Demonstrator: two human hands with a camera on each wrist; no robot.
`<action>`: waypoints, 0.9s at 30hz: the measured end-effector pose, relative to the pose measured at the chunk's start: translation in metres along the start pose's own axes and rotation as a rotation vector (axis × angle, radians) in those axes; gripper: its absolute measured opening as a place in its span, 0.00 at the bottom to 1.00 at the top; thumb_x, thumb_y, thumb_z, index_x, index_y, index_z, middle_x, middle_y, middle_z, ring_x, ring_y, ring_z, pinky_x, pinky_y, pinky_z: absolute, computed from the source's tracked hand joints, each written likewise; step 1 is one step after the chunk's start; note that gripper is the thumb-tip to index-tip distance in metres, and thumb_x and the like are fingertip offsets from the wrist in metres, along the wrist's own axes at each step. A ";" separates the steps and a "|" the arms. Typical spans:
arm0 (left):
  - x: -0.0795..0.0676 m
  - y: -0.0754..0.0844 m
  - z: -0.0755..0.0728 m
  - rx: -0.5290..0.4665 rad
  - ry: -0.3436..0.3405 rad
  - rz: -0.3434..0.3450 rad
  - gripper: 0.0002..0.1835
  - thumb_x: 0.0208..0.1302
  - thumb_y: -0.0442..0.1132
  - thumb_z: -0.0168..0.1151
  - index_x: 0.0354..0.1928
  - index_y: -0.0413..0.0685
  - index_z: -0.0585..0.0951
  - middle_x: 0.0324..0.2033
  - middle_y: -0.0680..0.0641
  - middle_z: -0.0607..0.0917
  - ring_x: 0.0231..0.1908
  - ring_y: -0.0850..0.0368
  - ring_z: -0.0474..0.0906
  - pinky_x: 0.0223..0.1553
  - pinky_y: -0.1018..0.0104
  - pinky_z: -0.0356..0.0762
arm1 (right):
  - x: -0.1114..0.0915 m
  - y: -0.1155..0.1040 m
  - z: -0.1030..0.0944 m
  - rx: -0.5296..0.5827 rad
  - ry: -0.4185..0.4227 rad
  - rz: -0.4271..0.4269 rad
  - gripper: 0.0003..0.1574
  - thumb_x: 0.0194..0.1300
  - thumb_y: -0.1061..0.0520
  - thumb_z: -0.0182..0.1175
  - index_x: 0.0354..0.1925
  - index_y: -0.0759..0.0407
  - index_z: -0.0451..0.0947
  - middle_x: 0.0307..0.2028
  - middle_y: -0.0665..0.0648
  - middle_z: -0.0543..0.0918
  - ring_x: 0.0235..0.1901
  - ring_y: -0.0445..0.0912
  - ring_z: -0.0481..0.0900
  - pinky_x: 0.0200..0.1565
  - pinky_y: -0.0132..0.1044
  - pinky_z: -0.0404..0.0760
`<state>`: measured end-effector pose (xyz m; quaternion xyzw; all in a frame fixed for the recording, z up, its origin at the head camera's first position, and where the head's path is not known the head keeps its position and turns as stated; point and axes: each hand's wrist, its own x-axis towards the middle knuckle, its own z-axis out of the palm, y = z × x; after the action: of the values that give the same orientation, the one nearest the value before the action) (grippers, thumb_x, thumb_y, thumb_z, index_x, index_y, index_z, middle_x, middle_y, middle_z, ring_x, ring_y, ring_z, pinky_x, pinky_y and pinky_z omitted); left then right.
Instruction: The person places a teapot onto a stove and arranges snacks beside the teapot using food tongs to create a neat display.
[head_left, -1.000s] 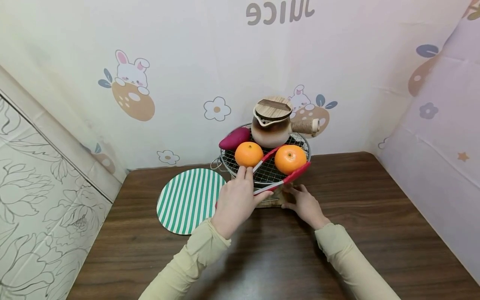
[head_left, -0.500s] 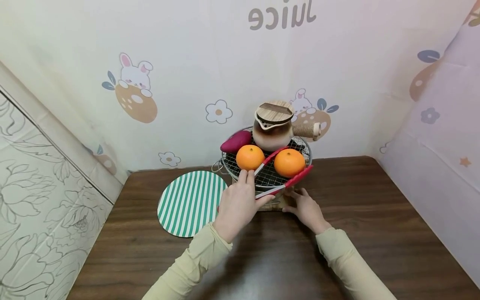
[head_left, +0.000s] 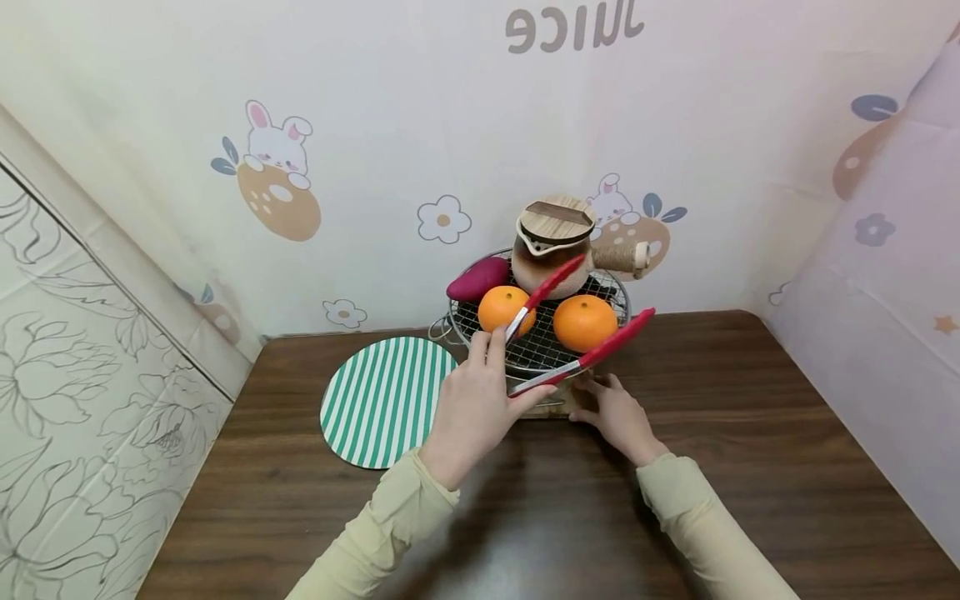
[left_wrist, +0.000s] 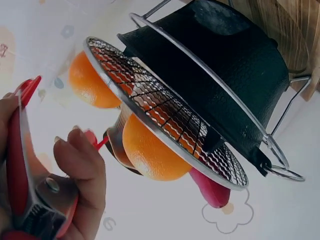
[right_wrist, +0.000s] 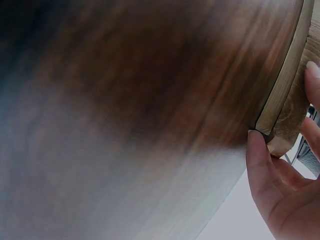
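My left hand [head_left: 474, 408] holds red-tipped metal tongs [head_left: 618, 337], their arms spread apart over a round wire grill rack [head_left: 534, 348]. On the rack sit a left orange [head_left: 497, 310] and a right orange [head_left: 585, 323]. Behind them stand a purple sweet-potato-shaped piece [head_left: 477, 279] and a side-handled teapot [head_left: 528, 265] with a wooden lid. The left wrist view shows the black stove body [left_wrist: 225, 75] under the rack. My right hand [head_left: 618, 423] pinches the corner of the stove's wooden base [right_wrist: 290, 112] between thumb and fingers.
A round green-and-white striped mat [head_left: 386, 404] lies left of the stove on the dark wooden table [head_left: 750, 433]. A metal ring [head_left: 442, 329] juts from the stove's left side. Printed cloth [head_left: 360, 125] hangs close behind the stove.
The tongs' red tips have lifted and moved away from around the right orange. My right hand stays at the wooden base. The head view has shifted slightly.
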<state>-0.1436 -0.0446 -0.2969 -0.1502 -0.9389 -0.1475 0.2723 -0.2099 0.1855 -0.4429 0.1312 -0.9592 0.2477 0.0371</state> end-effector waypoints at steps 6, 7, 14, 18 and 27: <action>-0.003 -0.013 -0.008 -0.104 -0.039 -0.134 0.49 0.50 0.68 0.66 0.65 0.41 0.68 0.46 0.43 0.74 0.20 0.59 0.69 0.19 0.71 0.70 | 0.001 -0.001 0.000 -0.003 -0.013 0.004 0.34 0.55 0.47 0.70 0.58 0.56 0.77 0.53 0.71 0.73 0.44 0.64 0.79 0.38 0.59 0.80; -0.004 -0.017 -0.009 -0.115 -0.042 -0.157 0.49 0.50 0.68 0.66 0.66 0.41 0.67 0.46 0.43 0.73 0.19 0.58 0.68 0.19 0.70 0.70 | 0.001 -0.001 0.000 -0.004 -0.014 0.004 0.33 0.55 0.47 0.70 0.58 0.56 0.77 0.53 0.71 0.72 0.45 0.64 0.79 0.37 0.59 0.80; -0.015 -0.050 -0.013 -0.159 -0.025 -0.318 0.48 0.54 0.65 0.65 0.68 0.39 0.64 0.48 0.40 0.72 0.18 0.54 0.68 0.20 0.65 0.69 | 0.001 -0.002 -0.003 -0.008 -0.016 -0.001 0.34 0.56 0.47 0.69 0.59 0.56 0.76 0.56 0.72 0.72 0.47 0.65 0.79 0.36 0.58 0.80; -0.022 -0.070 -0.013 -0.167 -0.029 -0.404 0.48 0.55 0.64 0.65 0.68 0.39 0.62 0.49 0.40 0.70 0.21 0.52 0.70 0.22 0.63 0.72 | 0.002 -0.003 -0.003 -0.004 -0.023 -0.002 0.34 0.56 0.46 0.69 0.59 0.57 0.76 0.54 0.73 0.72 0.44 0.64 0.79 0.32 0.55 0.80; -0.039 -0.109 -0.015 -0.162 -0.051 -0.567 0.45 0.58 0.61 0.64 0.68 0.42 0.60 0.52 0.37 0.69 0.27 0.45 0.76 0.27 0.57 0.76 | 0.001 -0.002 -0.003 -0.008 -0.033 -0.015 0.35 0.56 0.46 0.69 0.59 0.57 0.76 0.53 0.74 0.71 0.42 0.64 0.79 0.30 0.54 0.79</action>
<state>-0.1442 -0.1570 -0.3275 0.0935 -0.9352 -0.2882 0.1835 -0.2107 0.1847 -0.4391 0.1421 -0.9596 0.2416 0.0236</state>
